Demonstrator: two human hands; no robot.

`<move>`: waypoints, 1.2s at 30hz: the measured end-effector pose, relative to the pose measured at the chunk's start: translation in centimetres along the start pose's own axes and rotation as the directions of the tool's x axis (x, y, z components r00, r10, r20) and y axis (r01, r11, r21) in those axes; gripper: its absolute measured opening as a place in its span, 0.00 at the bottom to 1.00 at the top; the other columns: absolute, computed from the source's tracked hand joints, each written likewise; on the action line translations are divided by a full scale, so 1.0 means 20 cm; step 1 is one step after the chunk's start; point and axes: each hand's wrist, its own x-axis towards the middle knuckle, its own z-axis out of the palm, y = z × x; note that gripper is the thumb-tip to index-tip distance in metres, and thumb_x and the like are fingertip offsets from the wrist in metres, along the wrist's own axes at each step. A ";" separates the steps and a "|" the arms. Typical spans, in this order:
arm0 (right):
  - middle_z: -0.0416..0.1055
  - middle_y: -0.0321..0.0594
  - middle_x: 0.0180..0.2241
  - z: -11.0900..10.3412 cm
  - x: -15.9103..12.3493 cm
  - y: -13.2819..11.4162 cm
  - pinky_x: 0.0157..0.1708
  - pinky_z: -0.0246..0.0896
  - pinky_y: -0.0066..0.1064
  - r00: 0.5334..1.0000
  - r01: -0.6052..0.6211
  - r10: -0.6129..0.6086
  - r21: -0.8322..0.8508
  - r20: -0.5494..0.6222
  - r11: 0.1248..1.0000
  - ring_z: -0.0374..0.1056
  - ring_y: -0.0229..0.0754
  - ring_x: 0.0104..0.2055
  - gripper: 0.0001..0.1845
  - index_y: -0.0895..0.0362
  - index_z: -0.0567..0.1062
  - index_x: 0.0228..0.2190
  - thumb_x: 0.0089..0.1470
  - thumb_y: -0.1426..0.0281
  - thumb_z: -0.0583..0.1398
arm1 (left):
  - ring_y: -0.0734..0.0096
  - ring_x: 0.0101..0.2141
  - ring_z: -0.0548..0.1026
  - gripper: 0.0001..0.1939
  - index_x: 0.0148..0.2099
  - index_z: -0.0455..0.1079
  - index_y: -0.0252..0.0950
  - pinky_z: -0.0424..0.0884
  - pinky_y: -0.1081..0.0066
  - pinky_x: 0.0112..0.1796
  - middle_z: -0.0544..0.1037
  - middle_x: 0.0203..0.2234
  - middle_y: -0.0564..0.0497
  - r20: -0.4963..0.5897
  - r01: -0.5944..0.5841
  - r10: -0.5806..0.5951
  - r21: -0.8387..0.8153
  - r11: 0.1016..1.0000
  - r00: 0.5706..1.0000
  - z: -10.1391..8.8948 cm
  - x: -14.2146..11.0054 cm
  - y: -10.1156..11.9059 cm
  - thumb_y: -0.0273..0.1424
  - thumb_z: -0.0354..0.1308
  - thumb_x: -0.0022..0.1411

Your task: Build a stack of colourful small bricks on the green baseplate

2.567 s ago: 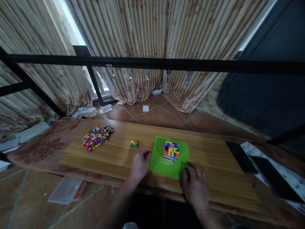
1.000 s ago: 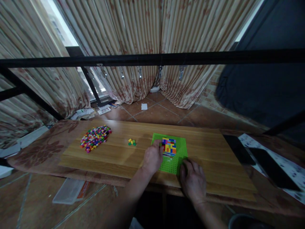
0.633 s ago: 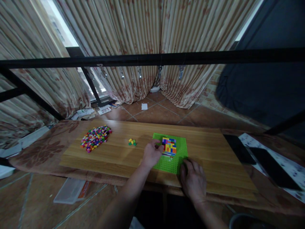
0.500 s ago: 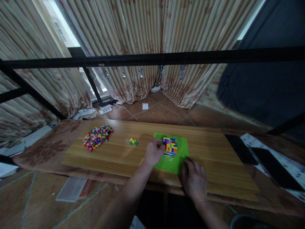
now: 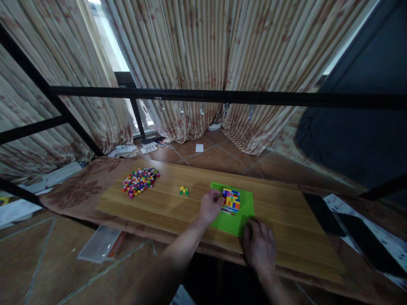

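Note:
A bright green studded baseplate (image 5: 246,206) lies on the wooden board, carrying a block of multicoloured toy bricks (image 5: 232,201) packed side by side. At the left edge of those bricks, my left hand (image 5: 210,206) is closed in a pinch. Its fingertips touch or nearly touch the bricks, and what lies between them is too small and shaded to make out. My right hand (image 5: 260,243) curls its fingers over the baseplate's near right corner, with the palm low by the board's front edge. A few yellow and green bricks (image 5: 184,190) sit left of the plate.
A heap of loose coloured bricks (image 5: 140,181) covers the left part of the wooden board (image 5: 286,212). Dark flat panels (image 5: 322,214) lie at the right. A black metal rail (image 5: 190,95) crosses beyond the board, before striped curtains (image 5: 197,51). A clear plastic box (image 5: 98,245) is on the floor.
The view has tilted and shifted, so the scene sits further right and slightly lower. Both hands keep nearly the same places at the baseplate, the left still pinched by the bricks.

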 end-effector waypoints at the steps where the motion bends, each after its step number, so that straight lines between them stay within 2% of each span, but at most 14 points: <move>1: 0.70 0.50 0.42 0.00 0.00 0.00 0.45 0.58 0.43 1.000 0.009 -0.009 -0.002 0.001 1.000 0.60 0.51 0.43 0.17 0.60 0.73 0.42 0.59 0.64 0.51 | 0.78 0.20 0.67 0.09 0.40 0.71 0.33 0.62 0.78 0.22 0.71 0.19 0.57 -0.010 -0.005 0.004 -0.009 1.000 1.000 -0.02 0.00 0.00 0.29 0.55 0.55; 3: 0.70 0.50 0.42 0.01 0.00 0.01 0.45 0.58 0.43 1.000 0.020 -0.020 -0.016 -0.002 1.000 0.60 0.52 0.44 0.17 0.60 0.73 0.41 0.59 0.64 0.50 | 0.77 0.20 0.68 0.12 0.43 0.70 0.33 0.64 0.77 0.23 0.71 0.19 0.57 -0.047 -0.010 0.009 -0.014 1.000 0.999 -0.08 -0.01 -0.02 0.32 0.52 0.59; 6: 0.70 0.50 0.42 0.02 0.00 0.02 0.46 0.58 0.43 1.000 0.023 -0.024 -0.041 -0.013 0.999 0.61 0.52 0.44 0.17 0.60 0.73 0.40 0.59 0.63 0.50 | 0.75 0.22 0.70 0.13 0.44 0.70 0.32 0.66 0.76 0.25 0.72 0.20 0.56 -0.131 0.002 0.001 0.021 1.000 0.991 -0.24 -0.04 -0.09 0.31 0.49 0.61; 11: 0.70 0.50 0.42 0.04 -0.02 0.05 0.46 0.58 0.45 0.999 0.043 -0.044 -0.050 -0.013 0.998 0.61 0.54 0.44 0.18 0.59 0.73 0.41 0.58 0.61 0.50 | 0.70 0.31 0.75 0.10 0.41 0.71 0.34 0.68 0.73 0.34 0.77 0.28 0.51 -0.288 0.066 -0.011 0.180 0.981 0.958 -0.56 -0.09 -0.20 0.26 0.51 0.58; 14: 0.69 0.52 0.42 0.06 -0.02 0.08 0.45 0.58 0.46 0.997 0.071 -0.072 -0.052 -0.020 0.996 0.62 0.54 0.44 0.20 0.59 0.72 0.41 0.58 0.60 0.49 | 0.68 0.34 0.75 0.09 0.39 0.71 0.34 0.68 0.71 0.37 0.77 0.31 0.49 -0.331 0.115 -0.011 0.298 0.948 0.943 -0.66 -0.10 -0.22 0.24 0.52 0.57; 17: 0.69 0.52 0.41 0.06 -0.02 0.08 0.45 0.59 0.46 0.997 0.077 -0.078 -0.044 -0.024 0.996 0.62 0.55 0.43 0.21 0.59 0.72 0.41 0.58 0.59 0.49 | 0.68 0.37 0.75 0.09 0.39 0.72 0.35 0.67 0.71 0.40 0.78 0.33 0.48 -0.312 0.139 -0.005 0.407 0.903 0.950 -0.68 -0.07 -0.21 0.24 0.54 0.56; 22: 0.70 0.51 0.42 0.04 -0.02 0.07 0.45 0.59 0.45 0.997 0.078 -0.079 -0.050 -0.022 0.996 0.63 0.55 0.43 0.22 0.59 0.72 0.41 0.58 0.58 0.47 | 0.65 0.40 0.75 0.13 0.44 0.71 0.38 0.67 0.71 0.41 0.76 0.40 0.46 -0.270 0.168 -0.023 0.528 0.833 0.963 -0.63 0.00 -0.20 0.24 0.57 0.55; 27: 0.70 0.51 0.42 0.02 -0.01 0.06 0.46 0.59 0.44 0.997 0.075 -0.075 -0.072 0.006 0.995 0.63 0.54 0.44 0.23 0.60 0.72 0.41 0.59 0.58 0.46 | 0.64 0.40 0.75 0.09 0.40 0.72 0.39 0.67 0.70 0.41 0.75 0.39 0.46 -0.245 0.169 -0.028 0.578 0.798 0.969 -0.64 0.04 -0.21 0.26 0.55 0.58; 32: 0.70 0.51 0.43 0.02 -0.01 0.04 0.47 0.59 0.44 0.999 0.043 -0.042 -0.072 0.010 0.996 0.62 0.53 0.45 0.22 0.60 0.72 0.41 0.60 0.59 0.47 | 0.65 0.39 0.75 0.08 0.39 0.71 0.37 0.66 0.70 0.41 0.76 0.37 0.47 -0.218 0.131 -0.003 0.575 0.808 0.976 -0.64 0.00 -0.21 0.26 0.53 0.59; 34: 0.70 0.51 0.43 0.01 -0.01 0.03 0.47 0.59 0.44 0.999 0.033 -0.032 -0.071 0.013 0.997 0.62 0.53 0.45 0.21 0.60 0.73 0.41 0.60 0.60 0.48 | 0.67 0.37 0.75 0.08 0.40 0.71 0.36 0.67 0.71 0.40 0.77 0.35 0.48 -0.175 0.087 0.011 0.544 0.834 0.984 -0.61 -0.06 -0.19 0.26 0.52 0.60; 36: 0.70 0.50 0.43 0.01 -0.01 0.02 0.48 0.59 0.43 1.000 0.018 -0.017 -0.065 0.016 0.998 0.61 0.52 0.46 0.20 0.60 0.73 0.41 0.60 0.61 0.49 | 0.70 0.33 0.75 0.07 0.39 0.70 0.36 0.67 0.73 0.36 0.77 0.31 0.49 -0.088 0.006 0.036 0.437 0.900 0.995 -0.55 -0.11 -0.17 0.26 0.51 0.60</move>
